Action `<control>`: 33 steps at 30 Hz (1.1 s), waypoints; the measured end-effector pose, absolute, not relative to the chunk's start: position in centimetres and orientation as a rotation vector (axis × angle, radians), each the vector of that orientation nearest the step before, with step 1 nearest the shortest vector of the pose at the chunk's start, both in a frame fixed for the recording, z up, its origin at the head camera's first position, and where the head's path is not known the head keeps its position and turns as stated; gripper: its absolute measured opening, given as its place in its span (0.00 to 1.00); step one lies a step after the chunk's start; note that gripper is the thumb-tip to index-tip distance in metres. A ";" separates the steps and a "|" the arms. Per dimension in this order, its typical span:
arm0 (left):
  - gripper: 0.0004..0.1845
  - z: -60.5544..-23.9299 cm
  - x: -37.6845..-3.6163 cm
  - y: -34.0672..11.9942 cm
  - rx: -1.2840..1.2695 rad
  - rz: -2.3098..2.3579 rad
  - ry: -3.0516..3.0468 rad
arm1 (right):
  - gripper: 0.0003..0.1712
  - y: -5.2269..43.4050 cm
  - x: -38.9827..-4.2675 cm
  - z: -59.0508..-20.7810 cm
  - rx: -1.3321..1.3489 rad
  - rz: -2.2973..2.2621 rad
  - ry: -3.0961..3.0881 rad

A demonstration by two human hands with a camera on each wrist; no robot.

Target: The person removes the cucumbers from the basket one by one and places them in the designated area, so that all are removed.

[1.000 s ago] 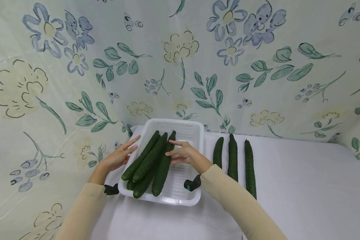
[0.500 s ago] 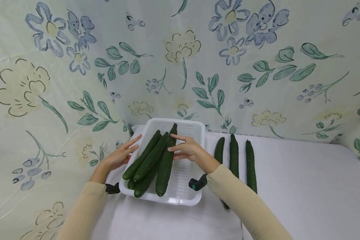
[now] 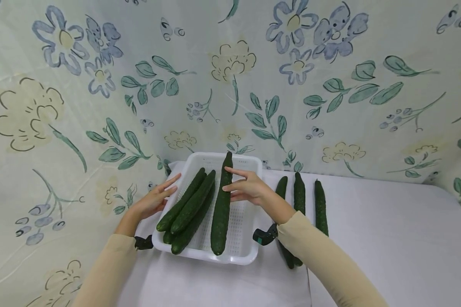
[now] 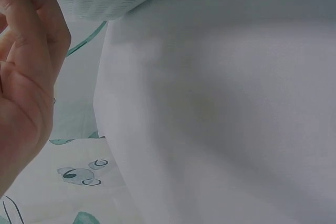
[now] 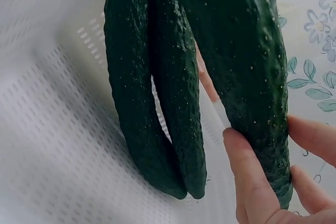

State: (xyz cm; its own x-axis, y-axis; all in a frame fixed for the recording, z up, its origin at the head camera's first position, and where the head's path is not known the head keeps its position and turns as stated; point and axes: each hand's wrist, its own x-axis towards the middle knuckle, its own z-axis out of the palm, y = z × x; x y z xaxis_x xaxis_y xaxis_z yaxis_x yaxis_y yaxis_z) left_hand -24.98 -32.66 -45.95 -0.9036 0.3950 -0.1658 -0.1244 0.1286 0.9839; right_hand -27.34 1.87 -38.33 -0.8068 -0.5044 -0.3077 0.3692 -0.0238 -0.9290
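A white plastic basket with slotted walls stands at the middle of the table. My left hand holds its left side, fingertips at the rim; in the left wrist view the bent fingers are beside the slotted wall. With thumb and fingers, my right hand pinches a long dark green cucumber near its far end. This cucumber is over the basket, apart from the others. Several cucumbers lie piled along the basket's left side. In the right wrist view the held cucumber is close up.
Three more cucumbers lie on the white cloth to the basket's right: one nearest it, one in the middle, one farthest right. My right forearm covers parts of them. A flower-patterned curtain hangs behind the white-covered table.
My right hand has moved right with the cucumber, drawing it away from the pile and tipping it more upright. The left hand and the basket have stayed put.
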 end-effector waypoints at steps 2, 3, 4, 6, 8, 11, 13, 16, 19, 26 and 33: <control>0.27 -45.9 -24.9 -32.6 0.247 1.834 2.022 | 0.39 2.4 -27.4 -38.2 -0.149 -1.896 1.663; 0.27 -45.8 -24.9 -32.6 0.241 1.833 2.024 | 0.39 2.6 -27.4 -38.2 -0.151 -1.900 1.664; 0.27 -45.8 -24.9 -32.5 0.233 1.833 2.025 | 0.39 2.9 -27.4 -38.1 -0.149 -1.905 1.663; 0.27 -45.7 -24.8 -32.5 0.221 1.830 2.030 | 0.40 3.4 -27.3 -38.0 -0.153 -1.908 1.666; 0.27 -45.5 -24.7 -32.4 0.208 1.828 2.031 | 0.40 4.0 -27.2 -37.9 -0.164 -1.910 1.671; 0.28 -45.0 -24.5 -32.1 0.197 1.830 2.023 | 0.41 4.9 -27.2 -37.9 -0.171 -1.916 1.679; 0.29 -44.6 -24.3 -32.0 0.196 1.834 2.010 | 0.41 5.5 -27.2 -37.9 -0.174 -1.921 1.681; 0.29 -44.0 -24.1 -31.8 0.198 1.839 1.988 | 0.42 6.3 -27.3 -37.9 -0.171 -1.929 1.683; 0.30 -43.7 -24.0 -31.7 0.199 1.837 1.979 | 0.42 7.1 -27.3 -38.0 -0.179 -1.927 1.691; 0.29 -43.7 -24.0 -31.7 0.213 1.829 1.983 | 0.43 8.5 -27.3 -38.2 -0.179 -1.930 1.718; 0.29 -44.3 -24.2 -31.9 0.217 1.830 2.002 | 0.43 9.8 -27.2 -38.5 -0.196 -1.929 1.730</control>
